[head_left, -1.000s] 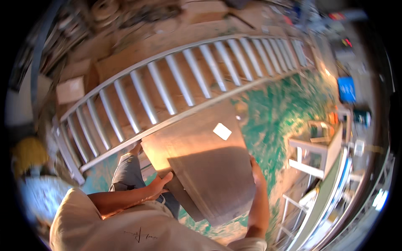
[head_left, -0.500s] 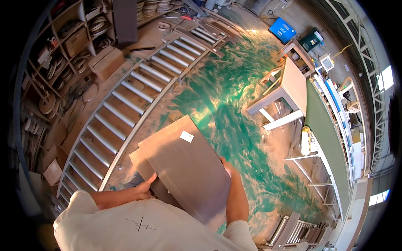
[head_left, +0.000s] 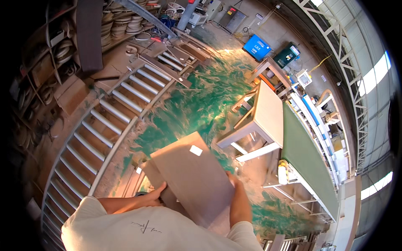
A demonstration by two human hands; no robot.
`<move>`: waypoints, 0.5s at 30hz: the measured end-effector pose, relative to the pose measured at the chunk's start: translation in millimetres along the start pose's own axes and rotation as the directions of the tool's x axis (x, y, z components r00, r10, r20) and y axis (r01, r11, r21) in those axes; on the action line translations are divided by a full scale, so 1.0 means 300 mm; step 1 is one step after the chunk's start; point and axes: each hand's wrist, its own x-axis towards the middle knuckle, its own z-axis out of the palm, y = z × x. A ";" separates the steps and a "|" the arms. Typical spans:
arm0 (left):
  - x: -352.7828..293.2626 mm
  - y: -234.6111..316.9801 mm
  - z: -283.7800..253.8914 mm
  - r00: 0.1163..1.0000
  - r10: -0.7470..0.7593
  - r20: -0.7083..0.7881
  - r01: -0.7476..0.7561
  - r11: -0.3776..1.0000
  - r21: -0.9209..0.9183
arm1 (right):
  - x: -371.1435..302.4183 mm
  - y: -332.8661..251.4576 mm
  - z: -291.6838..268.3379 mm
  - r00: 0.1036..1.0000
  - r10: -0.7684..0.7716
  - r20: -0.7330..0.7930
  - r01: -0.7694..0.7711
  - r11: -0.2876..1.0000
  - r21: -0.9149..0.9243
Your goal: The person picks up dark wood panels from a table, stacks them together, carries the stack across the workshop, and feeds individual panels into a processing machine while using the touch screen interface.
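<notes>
left hand (head_left: 154,194) clamped on brown boards (head_left: 194,180) left edge | right hand (head_left: 233,180) gripping right edge | boards lifted, lower centre, above green floor (head_left: 197,104) | not set down; roller conveyor (head_left: 104,121) upper left

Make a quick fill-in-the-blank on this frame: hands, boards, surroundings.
1. Both hands, left hand and right hand, hold flat brown rectangular boards by opposite ____.
2. The small sticker on the top board is ____ in colour.
3. The long metal roller conveyor lies to the person's ____.
4. The worn painted floor is ____ in colour.

Missing words: edges; white; left; green
</notes>
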 end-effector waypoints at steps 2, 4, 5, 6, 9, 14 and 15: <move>-0.026 0.160 0.247 0.998 -0.012 0.066 0.003 0.991 0.137 | 0.151 0.063 -0.204 0.995 -0.098 0.014 0.096 0.990 0.106; 0.110 0.349 0.275 1.000 -0.002 -0.005 0.003 0.989 0.147 | 0.340 -0.119 -0.284 0.974 -0.224 0.035 0.226 0.967 -0.119; 0.162 0.435 0.297 0.999 0.035 0.004 -0.036 0.987 0.158 | 0.422 -0.205 -0.322 0.961 -0.273 0.050 0.278 0.933 -0.229; 0.223 0.524 0.314 0.998 0.059 -0.004 -0.058 0.988 0.141 | 0.509 -0.302 -0.363 0.956 -0.287 0.060 0.294 0.927 -0.235; 0.400 0.822 0.464 0.990 0.139 0.010 -0.138 0.975 0.175 | 0.785 -0.545 -0.563 0.925 -0.376 0.060 0.377 0.882 -0.282; 0.563 1.302 0.796 0.970 0.216 -0.113 -0.200 0.969 0.144 | 1.264 -0.971 -0.840 0.961 -0.273 0.055 0.277 0.954 -0.112; 0.658 1.412 0.805 0.978 0.136 -0.159 -0.122 0.988 0.094 | 1.359 -1.015 -0.929 0.959 -0.271 0.081 0.278 0.957 -0.087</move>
